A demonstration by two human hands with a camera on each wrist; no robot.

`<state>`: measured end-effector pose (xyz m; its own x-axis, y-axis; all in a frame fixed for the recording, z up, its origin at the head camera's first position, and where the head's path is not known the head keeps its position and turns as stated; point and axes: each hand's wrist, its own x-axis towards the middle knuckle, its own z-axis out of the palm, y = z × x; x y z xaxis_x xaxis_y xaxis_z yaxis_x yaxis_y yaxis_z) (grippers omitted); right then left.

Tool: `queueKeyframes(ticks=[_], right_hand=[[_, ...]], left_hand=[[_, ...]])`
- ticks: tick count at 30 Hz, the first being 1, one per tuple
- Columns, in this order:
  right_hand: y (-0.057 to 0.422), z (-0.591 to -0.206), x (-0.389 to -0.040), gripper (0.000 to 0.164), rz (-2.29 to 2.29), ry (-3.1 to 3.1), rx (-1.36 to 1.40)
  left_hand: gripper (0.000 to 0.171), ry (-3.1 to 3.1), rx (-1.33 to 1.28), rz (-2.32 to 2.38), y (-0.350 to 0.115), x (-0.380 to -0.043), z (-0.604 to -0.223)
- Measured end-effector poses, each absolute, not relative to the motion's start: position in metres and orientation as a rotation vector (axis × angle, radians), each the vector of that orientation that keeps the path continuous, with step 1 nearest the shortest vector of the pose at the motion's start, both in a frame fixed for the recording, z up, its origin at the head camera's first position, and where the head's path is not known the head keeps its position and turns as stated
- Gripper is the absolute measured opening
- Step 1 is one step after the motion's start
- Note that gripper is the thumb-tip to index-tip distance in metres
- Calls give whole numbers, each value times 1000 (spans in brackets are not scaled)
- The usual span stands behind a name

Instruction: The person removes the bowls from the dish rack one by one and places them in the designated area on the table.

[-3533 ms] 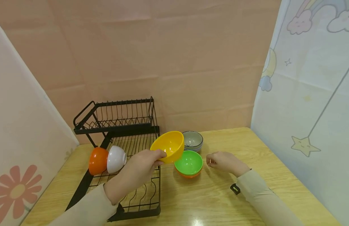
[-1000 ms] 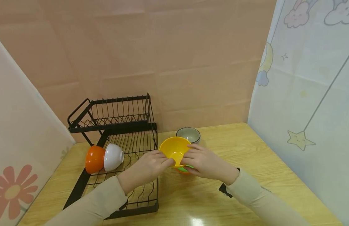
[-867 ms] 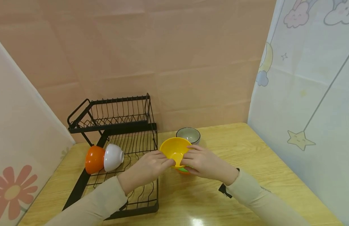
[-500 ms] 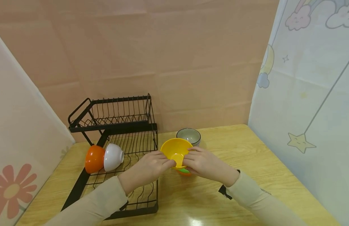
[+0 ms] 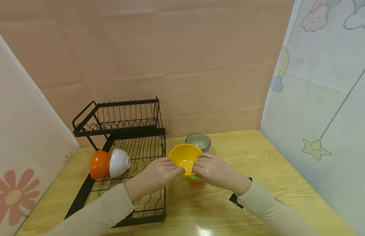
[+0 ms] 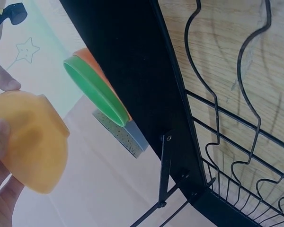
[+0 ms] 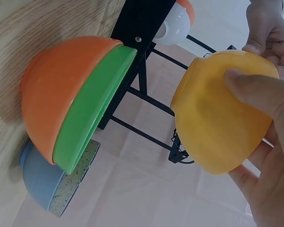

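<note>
A yellow bowl (image 5: 185,155) is held up between both hands, its open side facing the head camera. My left hand (image 5: 155,173) grips its left rim, and my right hand (image 5: 213,170) grips the right rim with fingers inside. In the right wrist view, a thumb presses the outside of the yellow bowl (image 7: 217,123). Below it, a green bowl (image 7: 92,111) nests in an orange bowl (image 7: 61,85) on the table; the head view shows only a sliver of them. Behind stands a grey speckled bowl (image 5: 198,141) nested in a blue bowl (image 7: 40,175).
A black two-tier dish rack (image 5: 120,132) stands on the left. On its lower tier, an orange bowl (image 5: 99,165) and a white bowl (image 5: 118,163) stand on edge, side by side. A small black object (image 5: 236,200) is by the right sleeve on the wooden table (image 5: 244,157).
Earlier the left hand alone held the yellow bowl, and the right hand was right of the green bowl. The right hand then took hold of the rim too. Over the last second both hands stay nearly still.
</note>
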<state>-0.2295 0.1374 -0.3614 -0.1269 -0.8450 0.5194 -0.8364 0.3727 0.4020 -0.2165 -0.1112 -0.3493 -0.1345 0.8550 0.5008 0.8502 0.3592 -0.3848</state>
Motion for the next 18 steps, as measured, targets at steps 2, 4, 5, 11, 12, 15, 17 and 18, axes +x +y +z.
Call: queueKeyframes(ticks=[2, 4, 5, 11, 12, 15, 17, 18], right_hand=[[137, -361, -229, 24, -15, -1936, 1448], [137, -360, -229, 24, -18, -1926, 1445], [137, -359, -229, 23, -20, -1922, 1443], [136, -356, -227, 23, -13, -1909, 1432], [136, -356, -227, 23, -10, -1907, 1431], [136, -356, -227, 22, -7, -1903, 1427], [136, -355, -226, 22, -8, -1904, 1426], [137, -355, -226, 22, -9, -1905, 1424]], left_hand=[[26, -1971, -1477, 8, -111, -216, -349], [25, -1979, -1475, 18, -111, -216, -349], [25, -1980, -1472, 27, -111, -216, -349], [26, -1972, -1470, 54, -111, -217, -349], [26, -1970, -1473, 53, -111, -217, -349], [25, -1976, -1483, 49, -111, -218, -349], [25, -1988, -1494, 30, -112, -218, -347], [24, -1991, -1500, 18, -112, -218, -347]])
